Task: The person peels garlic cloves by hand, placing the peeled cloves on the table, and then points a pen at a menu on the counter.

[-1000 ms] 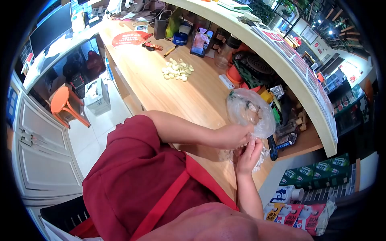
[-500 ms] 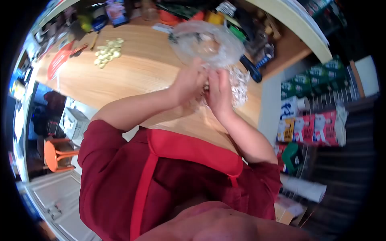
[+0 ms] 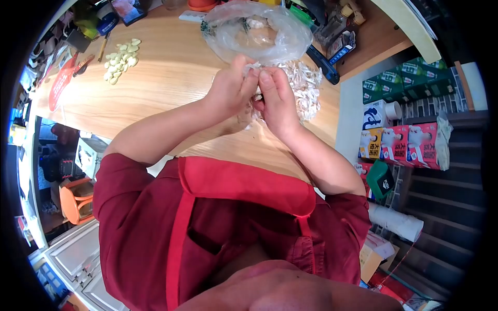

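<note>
My left hand (image 3: 232,87) and my right hand (image 3: 278,98) meet over the wooden table (image 3: 171,78), fingers pinched together. Between them is a garlic piece (image 3: 258,95), mostly hidden by the fingers. A heap of white garlic skins (image 3: 307,90) lies under and to the right of my right hand. Just beyond the hands rests a clear plastic bag (image 3: 228,39) with garlic bulbs (image 3: 256,22) inside. Peeled pale cloves (image 3: 122,60) form a pile at the left of the table.
A red fan-shaped card (image 3: 62,85) and a pen (image 3: 104,47) lie at the left. A black-handled tool (image 3: 324,65) is right of the bag. An orange stool (image 3: 78,199) stands at lower left. Packaged boxes (image 3: 397,145) are at the right.
The head view has turned and shifted, so the table and hands appear further up and left. Both hands stay together beside the bag, with the fingers slightly rearranged.
</note>
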Available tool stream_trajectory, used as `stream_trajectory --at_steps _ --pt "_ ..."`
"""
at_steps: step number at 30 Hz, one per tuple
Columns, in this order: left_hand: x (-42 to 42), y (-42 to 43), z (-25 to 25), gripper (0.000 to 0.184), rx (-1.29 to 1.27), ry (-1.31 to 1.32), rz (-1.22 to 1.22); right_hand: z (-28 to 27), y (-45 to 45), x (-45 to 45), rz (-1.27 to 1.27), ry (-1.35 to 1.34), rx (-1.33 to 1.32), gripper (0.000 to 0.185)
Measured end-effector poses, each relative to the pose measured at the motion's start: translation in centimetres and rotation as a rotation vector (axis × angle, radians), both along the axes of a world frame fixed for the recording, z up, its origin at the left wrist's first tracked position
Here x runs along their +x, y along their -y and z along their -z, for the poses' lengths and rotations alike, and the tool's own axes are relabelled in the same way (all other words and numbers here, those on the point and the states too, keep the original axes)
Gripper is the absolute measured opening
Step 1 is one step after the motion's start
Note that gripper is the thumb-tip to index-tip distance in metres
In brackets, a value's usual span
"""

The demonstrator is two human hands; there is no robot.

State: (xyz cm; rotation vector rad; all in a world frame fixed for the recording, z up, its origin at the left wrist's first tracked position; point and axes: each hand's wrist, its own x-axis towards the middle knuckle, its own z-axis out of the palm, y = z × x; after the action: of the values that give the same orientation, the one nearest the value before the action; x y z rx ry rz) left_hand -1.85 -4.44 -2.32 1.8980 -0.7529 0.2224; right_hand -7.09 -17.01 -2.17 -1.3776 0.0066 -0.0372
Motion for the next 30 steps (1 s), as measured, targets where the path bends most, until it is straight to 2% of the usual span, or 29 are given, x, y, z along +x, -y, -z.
stream_trajectory --at_steps 2,5,8,10,13,17,20,22,25,26,29,30 --pt "0.0 -0.2 0.0 0.018 0.002 -0.028 0.02 -0.2 -0.1 -0.1 0.008 -0.033 0.034 0.023" --pt "0.4 -0.2 0.0 0.016 -0.176 -0.285 0.067 -1.1 -0.1 -0.3 -0.007 -0.1 0.204 0.022" --pt "0.8 -0.5 0.1 0.014 -0.179 -0.124 0.077 -1.5 0.3 0.0 -0.091 -0.093 0.409 0.021" --pt "0.8 -0.4 -0.1 0.014 -0.17 -0.189 0.052 -0.7 1.2 0.5 -0.202 -0.079 0.536 0.021" --pt "1.1 -0.3 0.0 0.015 -0.223 -0.318 0.049 -0.5 1.1 0.8 -0.158 -0.12 0.568 0.024" --pt "0.7 -0.7 -1.3 0.018 -0.314 -0.56 0.057 -0.6 1.6 1.0 -0.274 -0.077 0.659 0.025" --pt "1.2 -1.2 -1.3 0.02 -0.298 -0.597 0.056 -1.0 1.7 1.1 -0.291 -0.107 0.691 0.024" --pt "1.8 -1.3 -0.7 0.019 -0.208 -0.514 0.036 -0.9 1.7 1.1 -0.262 -0.168 0.711 0.023" --pt "1.9 -1.3 -0.9 0.018 -0.089 -0.439 -0.025 0.0 2.1 1.3 -0.222 -0.145 0.49 0.025" --pt "1.9 -1.3 -1.1 0.018 -0.053 -0.421 -0.05 -0.3 2.4 1.2 -0.248 -0.13 0.496 0.026" --pt "2.4 -1.9 -1.7 0.031 -0.164 -0.35 -0.064 -1.7 3.3 1.1 -0.277 -0.072 0.502 0.027" --pt "2.9 -2.1 -1.3 0.032 -0.014 -0.172 -0.035 -1.8 3.6 1.2 -0.252 -0.045 0.497 0.026"
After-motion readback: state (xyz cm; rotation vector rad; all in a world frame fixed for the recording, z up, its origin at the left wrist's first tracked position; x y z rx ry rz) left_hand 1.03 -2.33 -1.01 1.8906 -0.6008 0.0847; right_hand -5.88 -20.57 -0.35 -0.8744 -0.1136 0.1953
